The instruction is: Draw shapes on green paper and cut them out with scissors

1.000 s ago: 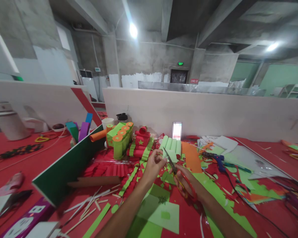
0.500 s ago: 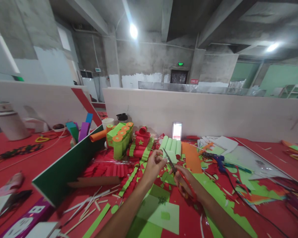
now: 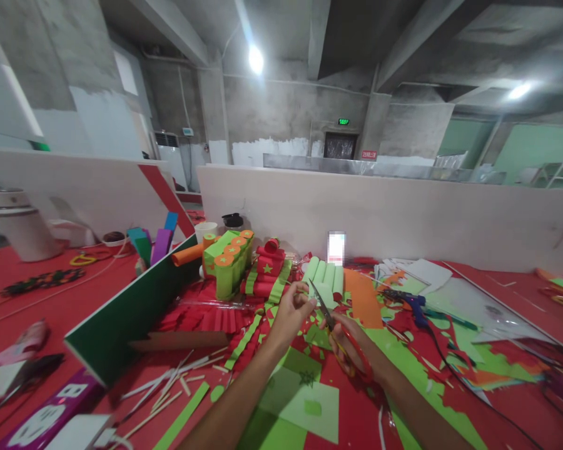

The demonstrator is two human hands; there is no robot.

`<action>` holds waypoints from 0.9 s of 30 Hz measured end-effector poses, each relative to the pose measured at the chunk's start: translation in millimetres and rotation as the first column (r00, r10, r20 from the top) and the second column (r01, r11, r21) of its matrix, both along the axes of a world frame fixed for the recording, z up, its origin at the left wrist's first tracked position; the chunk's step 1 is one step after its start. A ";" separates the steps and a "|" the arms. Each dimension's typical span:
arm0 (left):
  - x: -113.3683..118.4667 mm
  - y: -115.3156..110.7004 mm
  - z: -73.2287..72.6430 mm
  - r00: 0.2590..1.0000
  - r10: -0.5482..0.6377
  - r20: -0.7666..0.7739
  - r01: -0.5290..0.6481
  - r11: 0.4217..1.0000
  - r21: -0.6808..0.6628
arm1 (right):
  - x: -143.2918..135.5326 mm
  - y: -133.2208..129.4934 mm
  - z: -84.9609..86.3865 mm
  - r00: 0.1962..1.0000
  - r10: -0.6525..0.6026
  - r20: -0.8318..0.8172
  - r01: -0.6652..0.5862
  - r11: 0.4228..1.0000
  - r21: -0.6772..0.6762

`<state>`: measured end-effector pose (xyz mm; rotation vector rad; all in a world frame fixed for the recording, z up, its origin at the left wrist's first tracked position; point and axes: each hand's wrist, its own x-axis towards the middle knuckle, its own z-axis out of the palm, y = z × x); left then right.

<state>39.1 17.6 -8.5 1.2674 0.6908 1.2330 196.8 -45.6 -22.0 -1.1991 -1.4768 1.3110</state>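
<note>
My right hand (image 3: 349,340) is closed around the red and yellow handles of a pair of scissors (image 3: 323,303), whose dark blades point up and to the left. To its left, my left hand (image 3: 296,306) pinches a small pale green piece of paper (image 3: 316,299) beside the blades. Just behind the hands lie several pale green paper rolls (image 3: 326,274). Below them on the table are light green sheets (image 3: 286,397), one bearing a dark star-like drawing.
Red and green star-marked rolls (image 3: 267,269) and a green-orange roll bundle (image 3: 228,256) stand left of centre. A dark green board (image 3: 136,312) slants at the left. Right are orange paper (image 3: 363,297), a blue glue gun (image 3: 415,303) with its cord, and scraps. A lit phone (image 3: 336,248) stands behind.
The whole view has shifted very slightly. Both hands, the scissors and the paper piece keep nearly the same places.
</note>
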 end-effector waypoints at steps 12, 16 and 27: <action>-0.3 -0.9 2.7 1.000 0.002 0.011 -0.002 0.999 -0.036 | 1.8 0.5 -6.0 1.000 0.013 -0.003 -0.013 1.000 0.019; -0.9 -1.1 2.5 1.000 -0.003 0.017 0.003 1.000 -0.019 | 3.3 2.9 -9.1 0.998 0.045 -0.040 -0.045 0.999 0.013; -1.7 -1.8 5.2 1.000 -0.008 0.005 0.008 0.999 -0.036 | 1.8 3.4 -6.3 0.996 0.049 -0.068 -0.049 0.999 0.006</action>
